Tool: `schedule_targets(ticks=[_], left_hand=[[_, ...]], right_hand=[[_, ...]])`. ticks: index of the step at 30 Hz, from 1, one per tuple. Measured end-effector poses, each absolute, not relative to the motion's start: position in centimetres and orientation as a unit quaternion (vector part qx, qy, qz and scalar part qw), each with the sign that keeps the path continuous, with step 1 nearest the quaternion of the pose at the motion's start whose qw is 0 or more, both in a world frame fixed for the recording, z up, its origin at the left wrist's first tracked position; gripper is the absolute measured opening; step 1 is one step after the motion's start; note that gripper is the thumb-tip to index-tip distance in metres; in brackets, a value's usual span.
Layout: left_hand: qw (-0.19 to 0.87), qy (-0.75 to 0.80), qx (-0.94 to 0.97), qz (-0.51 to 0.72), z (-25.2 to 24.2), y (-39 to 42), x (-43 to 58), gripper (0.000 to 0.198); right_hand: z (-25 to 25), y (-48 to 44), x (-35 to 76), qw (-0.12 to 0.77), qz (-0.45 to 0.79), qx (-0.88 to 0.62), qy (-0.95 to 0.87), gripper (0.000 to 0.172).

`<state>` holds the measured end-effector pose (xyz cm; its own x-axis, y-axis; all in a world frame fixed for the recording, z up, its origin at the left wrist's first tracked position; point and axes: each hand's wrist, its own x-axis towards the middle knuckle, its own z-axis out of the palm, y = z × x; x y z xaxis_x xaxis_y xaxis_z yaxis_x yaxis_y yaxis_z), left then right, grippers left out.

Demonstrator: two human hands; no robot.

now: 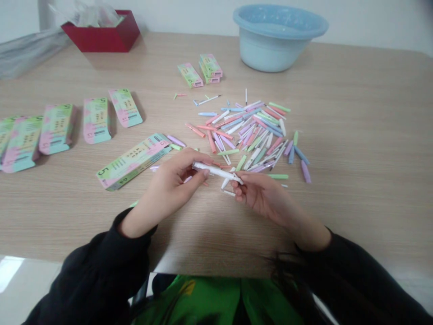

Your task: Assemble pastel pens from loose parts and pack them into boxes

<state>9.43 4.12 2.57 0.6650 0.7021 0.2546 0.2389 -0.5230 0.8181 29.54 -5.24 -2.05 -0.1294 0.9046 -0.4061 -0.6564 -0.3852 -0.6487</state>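
1. The black-sleeved left arm (pixel 101 262) reaches forward and inward, ending in the bare left hand (pixel 171 183), whose thumb and fingers close in a pinch.
2. The black-sleeved right arm (pixel 365 275) angles in likewise; the bare right hand (pixel 267 198) also pinches, its fingers curled.
3. Both hands are near each other, fingertips apart.

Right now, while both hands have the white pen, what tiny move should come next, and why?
I'd probably hold the left hand steady and gently press the pen's other end with the right hand. Both hands grip the white pen, one near each end, and loose pen parts lie just beyond. I can't tell whether it's fully joined.
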Motion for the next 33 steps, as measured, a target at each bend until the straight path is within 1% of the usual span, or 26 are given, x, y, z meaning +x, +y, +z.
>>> schedule_targets(ticks=[4, 6, 8, 9, 10, 12, 13, 15, 17, 18, 21, 24, 28, 30, 33], left_hand=[[0.42, 0.263, 0.817, 0.296, 2.7, 4.3, 9.4, 0.018], [0.435, 0.278, 0.801, 0.302, 2.7, 4.6, 9.1, 0.02], [0.441, 0.32, 0.778, 0.312, 2.7, 5.1, 8.6, 0.022], [0.446, 0.344, 0.765, 0.313, 2.6, 5.3, 8.3, 0.024], [0.454, 0.365, 0.751, 0.313, 2.4, 5.6, 8.0, 0.025], [0.48, 0.388, 0.727, 0.301, 2.0, 6.1, 7.6, 0.024], [0.499, 0.387, 0.716, 0.297, 1.8, 6.2, 7.5, 0.021], [0.539, 0.367, 0.701, 0.29, 1.4, 6.3, 7.6, 0.018], [0.562, 0.342, 0.699, 0.278, 1.5, 6.2, 7.8, 0.026], [0.557, 0.34, 0.707, 0.272, 1.6, 6.0, 7.9, 0.032], [0.471, 0.372, 0.755, 0.265, 2.4, 5.7, 8.1, 0.042], [0.387, 0.398, 0.788, 0.267, 2.8, 5.7, 8.1, 0.039], [0.353, 0.406, 0.793, 0.285, 2.4, 5.9, 8.0, 0.032], [0.384, 0.413, 0.77, 0.299, 2.0, 5.9, 8.2, 0.025], [0.56, 0.41, 0.639, 0.333, 1.5, 5.8, 8.6, 0.015]], right_hand=[[-1.9, -5.6, 29.4, 0.55, 0.689, -0.416, -0.225, 0.013], [-2.0, -5.7, 30.1, 0.556, 0.652, -0.443, -0.263, 0.016], [-1.9, -5.5, 31.3, 0.555, 0.578, -0.501, -0.327, 0.017], [-1.8, -5.4, 32.0, 0.545, 0.521, -0.544, -0.368, 0.018], [-1.8, -5.2, 32.7, 0.526, 0.451, -0.592, -0.412, 0.019], [-1.7, -4.6, 33.8, 0.461, 0.311, -0.662, -0.502, 0.02], [-1.7, -4.3, 34.1, 0.423, 0.259, -0.676, -0.545, 0.021], [-2.1, -3.9, 34.3, 0.364, 0.202, -0.668, -0.617, 0.023], [-2.7, -3.5, 34.2, 0.334, 0.181, -0.647, -0.661, 0.026], [-3.1, -3.5, 34.1, 0.331, 0.171, -0.642, -0.67, 0.027], [-4.0, -3.4, 34.0, 0.338, 0.141, -0.634, -0.682, 0.027], [-4.0, -3.4, 34.1, 0.345, 0.131, -0.631, -0.682, 0.026], [-3.5, -3.5, 34.1, 0.355, 0.143, -0.646, -0.661, 0.023], [-3.2, -3.6, 34.0, 0.366, 0.169, -0.655, -0.639, 0.022], [-2.6, -3.8, 33.5, 0.391, 0.216, -0.658, -0.606, 0.02]])
